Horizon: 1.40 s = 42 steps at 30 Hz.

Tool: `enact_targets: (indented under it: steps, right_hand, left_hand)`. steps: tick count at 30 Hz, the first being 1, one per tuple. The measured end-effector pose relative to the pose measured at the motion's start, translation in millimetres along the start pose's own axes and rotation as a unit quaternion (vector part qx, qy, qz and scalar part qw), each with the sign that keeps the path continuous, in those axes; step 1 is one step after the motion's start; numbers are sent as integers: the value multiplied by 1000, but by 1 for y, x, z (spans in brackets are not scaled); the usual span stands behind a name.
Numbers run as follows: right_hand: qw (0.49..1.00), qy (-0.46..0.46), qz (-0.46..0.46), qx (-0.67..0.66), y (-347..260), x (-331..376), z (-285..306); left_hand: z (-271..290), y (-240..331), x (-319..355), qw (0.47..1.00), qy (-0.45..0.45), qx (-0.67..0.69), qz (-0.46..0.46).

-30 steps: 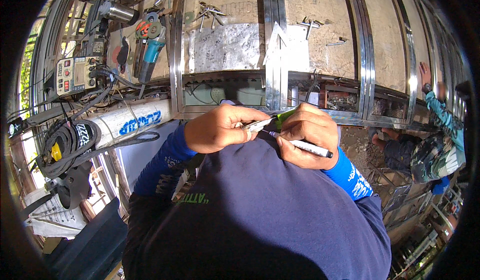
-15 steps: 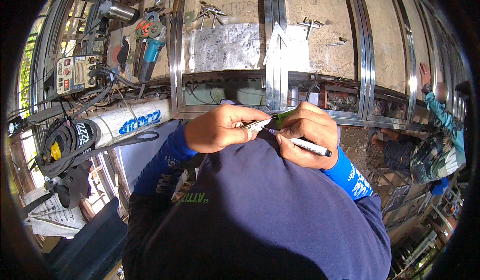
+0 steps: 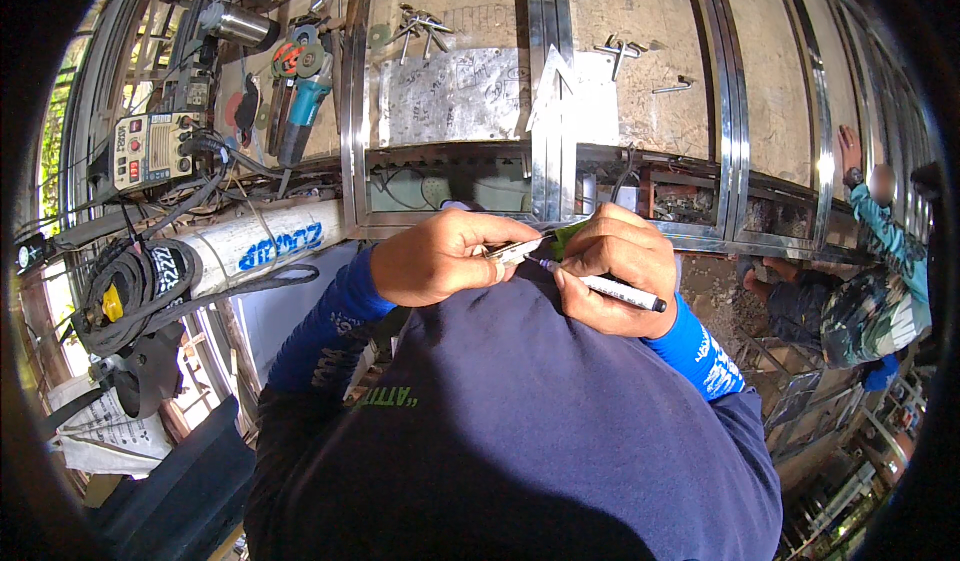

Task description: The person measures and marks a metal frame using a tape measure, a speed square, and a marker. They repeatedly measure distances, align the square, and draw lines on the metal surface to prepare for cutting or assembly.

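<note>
In front of my chest, both hands come close together. My left hand [image 3: 450,256] is closed, pinching a small pale flat piece [image 3: 518,251] between thumb and fingers. My right hand [image 3: 620,271] is closed around a white marker [image 3: 626,294], whose black end points out to the right. The marker's writing end is directed at the pale piece; whether it touches cannot be made out. Beside the right fingers a bright green object [image 3: 570,233] shows in part, mostly hidden by that hand.
A shiny metal frame [image 3: 550,111] lies across the wooden boards ahead. On it are a marked metal sheet [image 3: 455,96] and several small metal rods [image 3: 425,29]. An angle grinder [image 3: 303,111], welding machine [image 3: 152,151] and white cylinder [image 3: 265,246] sit left. Another person [image 3: 880,281] is at right.
Hardly anything differs. The marker in my right hand has shifted very slightly; both hands keep their hold and place.
</note>
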State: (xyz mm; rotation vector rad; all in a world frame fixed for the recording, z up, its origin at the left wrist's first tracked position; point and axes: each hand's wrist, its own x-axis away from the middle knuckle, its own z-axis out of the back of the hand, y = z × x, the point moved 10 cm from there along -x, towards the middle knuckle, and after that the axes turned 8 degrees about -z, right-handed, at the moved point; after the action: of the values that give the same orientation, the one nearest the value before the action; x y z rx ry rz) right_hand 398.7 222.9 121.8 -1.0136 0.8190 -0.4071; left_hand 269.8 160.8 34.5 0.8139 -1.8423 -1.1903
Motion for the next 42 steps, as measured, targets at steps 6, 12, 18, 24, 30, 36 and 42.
enact_targets:
  steps: [6,12,18,24,30,36,42]
  right_hand:
    - [1000,0,-4,4,0,-1,-1]
    - [1000,-20,-2,-9,0,-1,-4]
    - [995,59,-17,-72,6,7,17]
    - [997,26,-30,62,15,-4,30]
    - [976,-94,-67,183,18,-10,1]
    - [985,-80,-64,137,63,-6,-4]
    - [933,168,-119,295,205,9,69]
  left_hand:
    - [0,2,1,1000,5,3,4]
    - [-1,3,1,1000,7,16,9]
    - [-1,0,5,997,7,59,52]
    - [-2,-12,5,978,3,188,86]
    - [0,-15,4,972,19,212,98]
    - [22,-32,7,990,86,100,55]
    - [67,-73,10,964,266,17,-21]
